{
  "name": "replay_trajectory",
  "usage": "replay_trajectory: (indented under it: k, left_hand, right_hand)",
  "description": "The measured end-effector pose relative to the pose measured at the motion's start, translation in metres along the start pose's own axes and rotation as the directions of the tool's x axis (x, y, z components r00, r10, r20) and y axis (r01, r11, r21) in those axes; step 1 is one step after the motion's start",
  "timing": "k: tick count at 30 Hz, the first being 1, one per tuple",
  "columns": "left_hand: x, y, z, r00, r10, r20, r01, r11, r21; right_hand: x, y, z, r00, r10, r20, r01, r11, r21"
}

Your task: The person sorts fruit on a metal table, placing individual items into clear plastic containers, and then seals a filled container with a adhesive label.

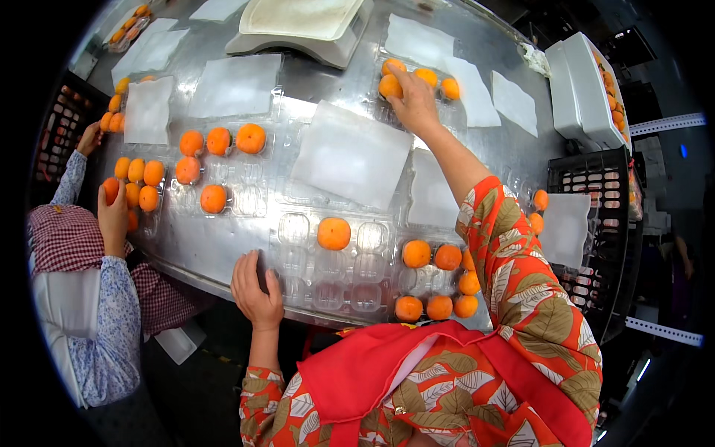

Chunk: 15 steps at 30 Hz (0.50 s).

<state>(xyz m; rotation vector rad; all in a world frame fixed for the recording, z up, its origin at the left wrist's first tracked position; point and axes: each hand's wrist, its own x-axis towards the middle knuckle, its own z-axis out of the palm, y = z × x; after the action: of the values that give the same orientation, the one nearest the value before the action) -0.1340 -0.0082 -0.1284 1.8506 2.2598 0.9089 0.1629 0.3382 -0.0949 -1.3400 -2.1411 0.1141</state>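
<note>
My right hand (413,98) reaches across the metal table, its fingers at an orange persimmon (390,86) in a far clear plastic tray; whether it grips the fruit I cannot tell. Beside it in that tray lie more persimmons, one of them (426,77) just beyond my knuckles. My left hand (258,288) rests at the near table edge, fingers apart and holding nothing. Right of it is a clear compartment tray (329,264) with one persimmon (334,233) in its back row. Another tray (427,277) nearer my right arm holds several persimmons, partly hidden by the sleeve.
White sheets (352,153) lie on trays and table (223,240). A scale (301,28) stands at the back. At left, a co-worker's hand (113,215) touches a persimmon over a filled tray. White foam boxes (584,89) and a black crate (597,184) stand at right.
</note>
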Motion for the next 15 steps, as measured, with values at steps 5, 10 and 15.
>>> replay_trajectory:
  k: [5,10,15]
  left_hand:
    - [-0.001,-0.001,-0.001,1.0,-0.011,-0.001,0.011,1.0,0.005]
    - [0.005,-0.002,-0.003,1.0,-0.004,0.03,0.005,1.0,-0.011]
    - [0.008,-0.002,-0.004,0.999,0.009,0.034,-0.009,1.0,-0.003]
  right_hand:
    - [0.004,-0.002,-0.031,0.99,0.061,-0.125,-0.054,0.997,0.052]
    - [-0.016,0.04,-0.058,0.991,0.108,-0.079,-0.104,0.993,0.058]
    - [-0.021,0.036,-0.048,0.999,0.045,0.022,-0.045,0.999,0.016]
